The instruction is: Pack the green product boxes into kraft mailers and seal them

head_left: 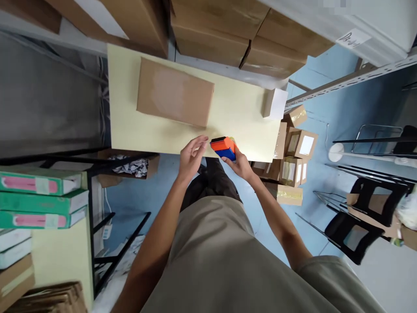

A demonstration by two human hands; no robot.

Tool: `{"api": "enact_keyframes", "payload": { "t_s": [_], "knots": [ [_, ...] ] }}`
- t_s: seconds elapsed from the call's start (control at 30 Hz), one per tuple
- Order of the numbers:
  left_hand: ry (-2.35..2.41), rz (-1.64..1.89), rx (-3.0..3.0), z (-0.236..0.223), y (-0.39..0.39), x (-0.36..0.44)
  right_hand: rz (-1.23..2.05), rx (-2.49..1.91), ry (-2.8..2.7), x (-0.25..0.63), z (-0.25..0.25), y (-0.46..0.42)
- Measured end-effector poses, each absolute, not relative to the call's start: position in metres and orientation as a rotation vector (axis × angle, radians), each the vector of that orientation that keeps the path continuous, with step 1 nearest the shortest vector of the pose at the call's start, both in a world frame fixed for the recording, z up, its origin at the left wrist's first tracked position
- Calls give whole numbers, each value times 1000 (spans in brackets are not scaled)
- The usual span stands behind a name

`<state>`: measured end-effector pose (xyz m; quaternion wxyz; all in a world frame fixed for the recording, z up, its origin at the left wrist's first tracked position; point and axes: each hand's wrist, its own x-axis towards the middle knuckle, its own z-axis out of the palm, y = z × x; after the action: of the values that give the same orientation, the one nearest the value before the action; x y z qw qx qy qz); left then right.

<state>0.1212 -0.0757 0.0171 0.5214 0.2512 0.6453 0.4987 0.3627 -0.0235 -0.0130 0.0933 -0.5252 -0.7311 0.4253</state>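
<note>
An orange and blue tape dispenser [224,148] with a black front edge is gripped in my right hand [241,163], just over the near edge of the table. My left hand [193,157] is to its left, apart from it, with loosely bent fingers and nothing visible in them. Beyond my hands, a closed brown cardboard box [175,92] lies on the pale yellow table [244,104]. Neither hand touches the box. Part of the dispenser is hidden behind my right fingers.
A small white box [275,104] stands at the table's right end. Large cartons [215,43] fill the shelf behind. Cardboard boxes [302,144] are stacked on the floor at right, near black chairs [353,237]. Green boxes [35,202] sit on a side table at left.
</note>
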Motion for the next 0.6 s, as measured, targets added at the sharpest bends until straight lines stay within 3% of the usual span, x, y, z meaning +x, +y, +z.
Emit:
{"api": "enact_keyframes", "payload": {
  "t_s": [0.27,0.6],
  "knots": [
    [1484,1069,804,47,-130,103,1372,-1169,-2569,372,35,-62],
    [1579,976,1045,35,-169,92,1349,-878,-2840,375,34,-64]
  ]
}}
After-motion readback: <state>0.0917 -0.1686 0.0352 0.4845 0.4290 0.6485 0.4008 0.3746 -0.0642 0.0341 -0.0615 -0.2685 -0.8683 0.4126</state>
